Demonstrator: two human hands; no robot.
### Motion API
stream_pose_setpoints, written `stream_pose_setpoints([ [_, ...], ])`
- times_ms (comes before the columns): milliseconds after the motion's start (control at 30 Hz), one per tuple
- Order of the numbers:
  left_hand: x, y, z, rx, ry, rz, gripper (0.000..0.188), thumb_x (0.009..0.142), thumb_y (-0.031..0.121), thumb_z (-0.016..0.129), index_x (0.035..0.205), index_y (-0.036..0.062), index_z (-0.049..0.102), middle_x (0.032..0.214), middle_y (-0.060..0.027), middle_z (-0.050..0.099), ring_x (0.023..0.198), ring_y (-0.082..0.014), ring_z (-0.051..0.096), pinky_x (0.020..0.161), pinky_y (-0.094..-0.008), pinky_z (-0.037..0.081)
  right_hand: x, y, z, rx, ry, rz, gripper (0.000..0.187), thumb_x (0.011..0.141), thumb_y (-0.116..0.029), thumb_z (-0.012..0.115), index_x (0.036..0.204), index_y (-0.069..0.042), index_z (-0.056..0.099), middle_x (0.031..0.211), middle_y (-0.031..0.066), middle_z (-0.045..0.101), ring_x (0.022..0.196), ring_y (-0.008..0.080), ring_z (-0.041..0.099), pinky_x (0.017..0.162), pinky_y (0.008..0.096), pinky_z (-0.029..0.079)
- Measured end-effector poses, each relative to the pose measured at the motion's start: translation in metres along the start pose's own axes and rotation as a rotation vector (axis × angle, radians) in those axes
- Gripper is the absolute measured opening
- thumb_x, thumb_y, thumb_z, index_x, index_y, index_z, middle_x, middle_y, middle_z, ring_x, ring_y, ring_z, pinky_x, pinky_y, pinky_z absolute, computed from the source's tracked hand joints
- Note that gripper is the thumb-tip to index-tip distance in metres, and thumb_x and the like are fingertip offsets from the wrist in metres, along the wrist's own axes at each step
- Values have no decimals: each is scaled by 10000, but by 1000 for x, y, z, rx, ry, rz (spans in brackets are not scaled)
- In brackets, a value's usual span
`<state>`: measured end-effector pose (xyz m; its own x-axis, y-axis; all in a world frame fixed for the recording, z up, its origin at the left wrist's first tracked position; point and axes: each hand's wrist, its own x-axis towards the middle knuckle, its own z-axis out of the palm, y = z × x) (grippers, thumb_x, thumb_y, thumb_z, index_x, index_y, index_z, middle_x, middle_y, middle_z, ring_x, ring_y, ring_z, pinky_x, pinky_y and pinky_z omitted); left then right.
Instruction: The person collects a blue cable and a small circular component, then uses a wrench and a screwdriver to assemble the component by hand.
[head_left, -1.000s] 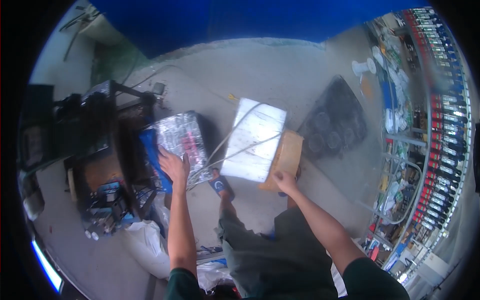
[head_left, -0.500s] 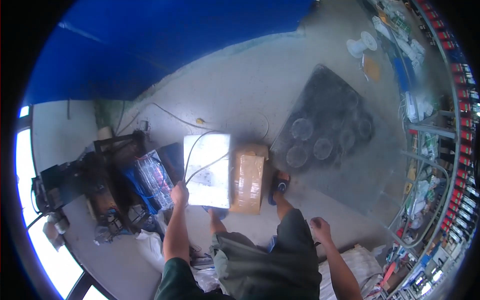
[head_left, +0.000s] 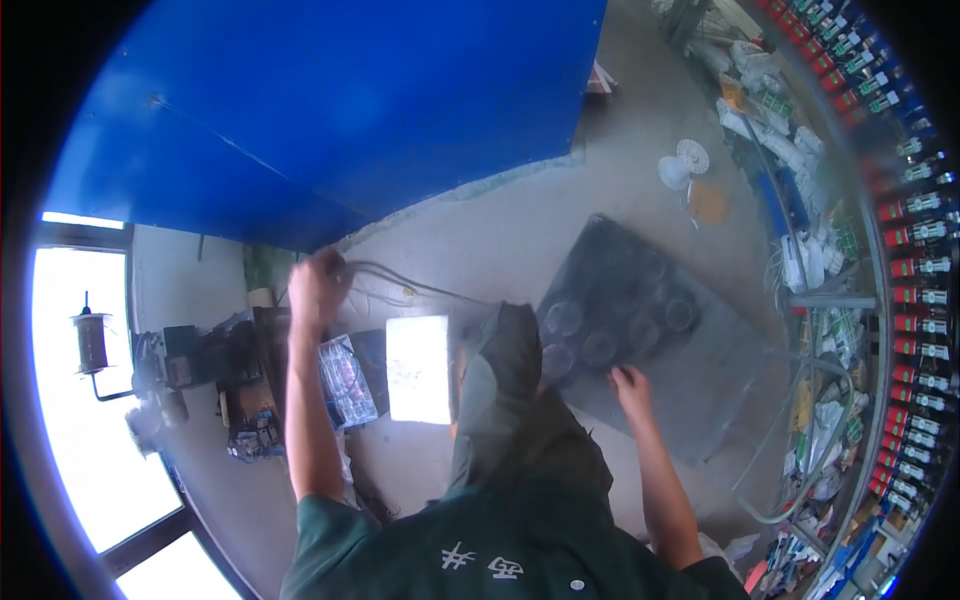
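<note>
My left hand (head_left: 318, 288) is raised at the left, closed round a grey cable (head_left: 375, 268). The cable loops out to the right, toward my lifted knee, where its far end drops out of sight. My right hand (head_left: 630, 385) hangs over the near edge of a dark mat (head_left: 640, 270), fingers loosely bent and slightly apart, with nothing visible in them. Below the cable stands a bright white box-like block (head_left: 418, 370). My leg in dark shorts (head_left: 500, 390) hides most of the cardboard box (head_left: 456, 365) beside it.
A clear-wrapped package (head_left: 347, 380) and dark machinery (head_left: 200, 355) stand at the left. A blue panel (head_left: 350, 110) fills the far left. White spools (head_left: 682, 165) lie at the far right, near a rack of red-fronted parts (head_left: 905, 300).
My left hand has risen and moved away from me, lifting the cable off the white block. One knee has come up over the cardboard box. My right hand has moved forward toward the mat.
</note>
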<state>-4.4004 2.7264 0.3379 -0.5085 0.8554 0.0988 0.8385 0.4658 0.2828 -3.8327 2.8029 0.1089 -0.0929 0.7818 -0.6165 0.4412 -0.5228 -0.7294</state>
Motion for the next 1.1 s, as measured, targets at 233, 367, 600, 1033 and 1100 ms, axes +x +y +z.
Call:
stream_pose_setpoints([
  [233, 145, 143, -146, -182, 75, 293, 212, 729, 18, 735, 888, 1, 594, 685, -105, 607, 586, -176, 534, 557, -333, 436, 34, -259, 114, 338, -362, -209, 220, 1008, -222, 628, 1115, -41, 693, 1000, 47, 735, 863, 125, 694, 704, 283, 529],
  [367, 212, 191, -155, -334, 23, 447, 161, 725, -3, 681, 802, 14, 541, 605, -84, 430, 533, -175, 374, 497, -327, 311, 141, -324, 202, 815, -865, 607, 707, 963, -573, 593, 1258, 69, 577, 1140, 186, 687, 1005, 263, 676, 847, 358, 549],
  [600, 240, 109, -130, -442, -41, 186, 651, 732, 39, 833, 1322, -13, 563, 1091, -107, 631, 878, -168, 651, 767, -316, 537, 386, -442, 258, 1415, -365, 779, 266, 894, -298, 688, 904, -53, 585, 777, 69, 598, 654, 200, 590, 552, 347, 480],
  [1033, 472, 101, 51, -159, -303, -147, 402, 820, 323, 686, 1038, -15, 677, 856, -147, 703, 753, -262, 675, 659, -372, 537, 512, -603, -216, 1460, 97, -77, 215, 927, -265, 629, 755, -138, 613, 644, 14, 626, 579, 163, 615, 545, 342, 505],
  [1100, 497, 107, 101, -76, -337, -162, 429, 827, 384, 671, 1010, -4, 684, 854, -158, 706, 761, -283, 682, 663, -388, 543, 550, -630, -299, 1349, 134, -166, 190, 909, -251, 649, 767, -126, 637, 647, 17, 635, 587, 174, 626, 551, 341, 514],
])
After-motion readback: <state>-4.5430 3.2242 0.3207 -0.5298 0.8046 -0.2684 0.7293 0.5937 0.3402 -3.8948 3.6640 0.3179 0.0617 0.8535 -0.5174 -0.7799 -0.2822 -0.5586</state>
